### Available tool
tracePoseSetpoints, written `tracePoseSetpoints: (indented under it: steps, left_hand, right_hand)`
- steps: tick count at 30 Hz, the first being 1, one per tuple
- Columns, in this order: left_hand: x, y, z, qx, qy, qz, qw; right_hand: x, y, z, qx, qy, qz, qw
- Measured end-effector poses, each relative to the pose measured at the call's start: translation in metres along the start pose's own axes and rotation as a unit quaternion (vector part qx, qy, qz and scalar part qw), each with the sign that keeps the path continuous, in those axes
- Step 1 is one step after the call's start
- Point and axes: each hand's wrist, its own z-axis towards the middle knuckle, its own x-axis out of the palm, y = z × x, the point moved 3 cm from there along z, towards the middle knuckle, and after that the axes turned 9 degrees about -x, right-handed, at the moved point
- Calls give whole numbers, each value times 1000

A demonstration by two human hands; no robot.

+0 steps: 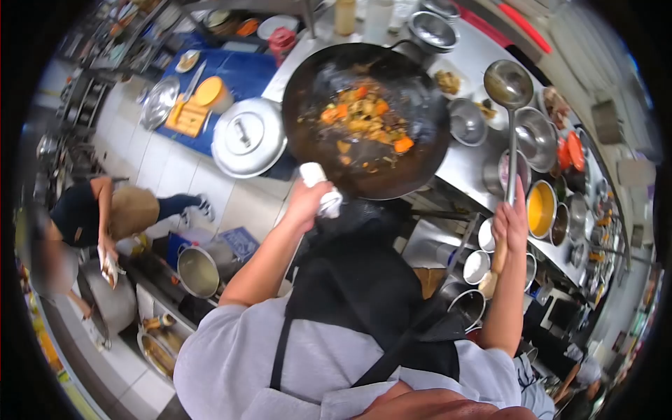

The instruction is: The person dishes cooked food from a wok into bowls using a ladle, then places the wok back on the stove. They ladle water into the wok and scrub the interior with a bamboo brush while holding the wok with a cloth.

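A large dark wok (pixel 413 164) holds a mix of orange and brown food pieces (pixel 367 119). At its near left edge my left hand (pixel 308 203) is closed on a folded white cloth (pixel 323 189), which lies against the wok's rim. On the right, my right hand (pixel 509 220) grips the long handle of a metal ladle (pixel 509 84). The ladle's bowl is up, to the right of the wok and apart from it.
A domed metal lid (pixel 248 137) sits left of the wok, by a blue table (pixel 245 66) with a knife and wooden board. Metal bowls (pixel 467 122) and an orange-filled pot (pixel 541 208) line the right counter. Another person (pixel 133 210) stands at left; more people are at lower right.
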Motion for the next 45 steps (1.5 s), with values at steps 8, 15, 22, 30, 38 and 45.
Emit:
tracePoseSetpoints:
  steps: [8,15,22,30,38,45]
  left_hand:
    - [-14,-3,6,-20,30,34,999]
    - [-19,-8,8,9,41,59,997]
    - [-23,-16,9,-1,43,41,998]
    - [-35,-14,21,13,56,105,993]
    - [-37,-22,22,20,46,94,994]
    - [-37,-23,25,14,59,100,993]
  right_hand:
    - [84,-14,-49,139,89,-270,949]
    - [103,-29,-24,-35,225,-562,795]
    - [101,1,-24,-62,259,-757,597]
    - [83,44,-109,9,234,-686,689]
    - [109,14,-66,96,172,-568,800]
    - [100,-29,-73,10,226,-617,754]
